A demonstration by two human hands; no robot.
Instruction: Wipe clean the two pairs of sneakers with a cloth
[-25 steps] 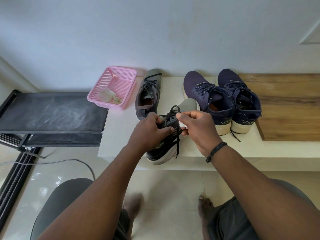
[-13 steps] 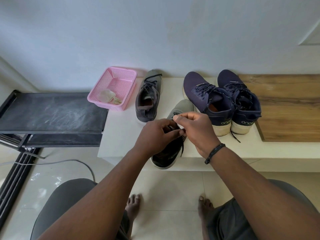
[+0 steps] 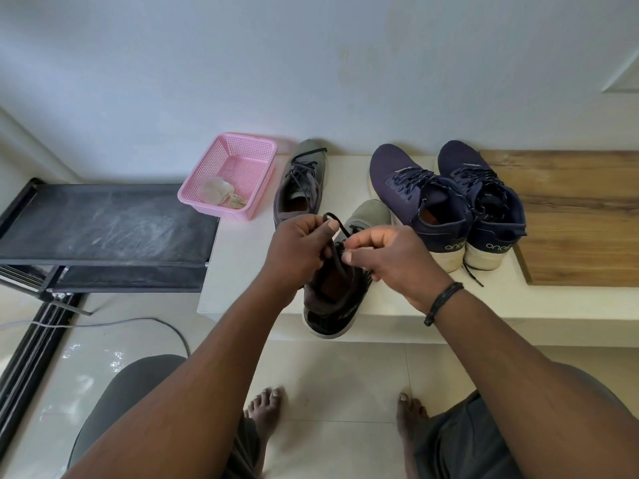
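Soft, even daylight fills the scene, slightly dim and cool on the wall [image 3: 311, 63]. Glare patches shine on the glossy floor tiles [image 3: 103, 361] below the black rack [image 3: 103, 223]. Shadows stay faint. Wide-angle distortion bends edges outward near that rack. Focus is reasonably sharp throughout.

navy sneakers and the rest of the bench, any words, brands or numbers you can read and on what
"one8" on the heel of the left navy sneaker, white letters; last character partly unclear.
"one8" on the heel of the right navy sneaker, same reading.
Grey sneakers, pink basket: no text readable.
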